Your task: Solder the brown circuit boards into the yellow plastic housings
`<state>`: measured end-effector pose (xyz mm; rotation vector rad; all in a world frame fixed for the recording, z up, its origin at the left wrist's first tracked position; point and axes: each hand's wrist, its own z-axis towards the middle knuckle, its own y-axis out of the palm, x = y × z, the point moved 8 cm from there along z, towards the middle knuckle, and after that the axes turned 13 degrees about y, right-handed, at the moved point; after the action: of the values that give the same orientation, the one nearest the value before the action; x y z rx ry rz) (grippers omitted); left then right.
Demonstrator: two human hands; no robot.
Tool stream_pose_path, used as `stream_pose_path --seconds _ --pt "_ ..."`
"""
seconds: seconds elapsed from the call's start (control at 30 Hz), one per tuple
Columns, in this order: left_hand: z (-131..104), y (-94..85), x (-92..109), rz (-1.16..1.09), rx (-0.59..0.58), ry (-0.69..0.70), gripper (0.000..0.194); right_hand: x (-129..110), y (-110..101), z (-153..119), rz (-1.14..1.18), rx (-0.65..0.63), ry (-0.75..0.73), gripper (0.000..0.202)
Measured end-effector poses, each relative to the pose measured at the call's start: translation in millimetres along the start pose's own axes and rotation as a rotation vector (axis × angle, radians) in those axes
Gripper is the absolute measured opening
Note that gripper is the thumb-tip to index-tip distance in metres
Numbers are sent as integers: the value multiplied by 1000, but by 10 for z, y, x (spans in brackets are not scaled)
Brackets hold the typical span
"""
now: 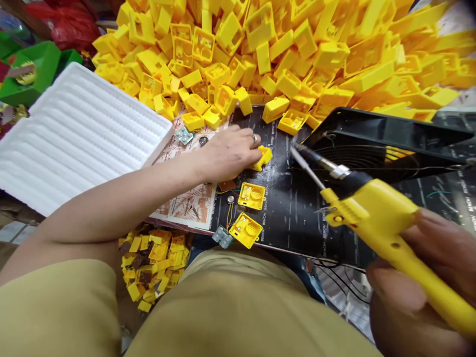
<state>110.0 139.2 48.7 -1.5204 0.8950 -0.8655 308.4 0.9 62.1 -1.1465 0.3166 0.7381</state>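
Note:
My right hand is wrapped round a yellow soldering gun, which has a metal tip and a thin feed tube pointing up and left above the black board. Over the board's left part, my left hand has its fingers closed on a small yellow plastic case, partly hidden by the hand. Nearer to me lie an open yellow case half and a second case half, both with speaker grilles. Thin wires run to a small round speaker and a circuit board.
A large heap of yellow cases fills the back. At left is a ridged white foam tray; a black fan-like frame lies at right. More yellow pieces sit below the edge of the black work board.

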Motion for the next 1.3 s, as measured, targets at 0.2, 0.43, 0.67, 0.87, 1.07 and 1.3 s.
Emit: stream_pose_path --seconds 0.2,0.43,0.67,0.87,1.07,1.3 --pt "-294 10 -362 -121 198 -337 28 -342 493 593 -68 -147 -111 31" --pt "-316 244 -460 -207 188 -393 11 -439 772 772 -140 -252 -260 24" --pt "-641 311 -550 -814 298 -408 7 -507 1247 1086 -151 -573 -297 35" --pt "-764 269 -542 -862 310 -405 9 -530 1217 1073 -225 -597 -234 37" --pt "-748 337 -494 -1030 344 -365 9 -486 1239 1083 -324 -609 -202 38" --pt "-625 301 -352 -1003 287 -319 4 -423 1298 1085 -446 -438 -142 37"
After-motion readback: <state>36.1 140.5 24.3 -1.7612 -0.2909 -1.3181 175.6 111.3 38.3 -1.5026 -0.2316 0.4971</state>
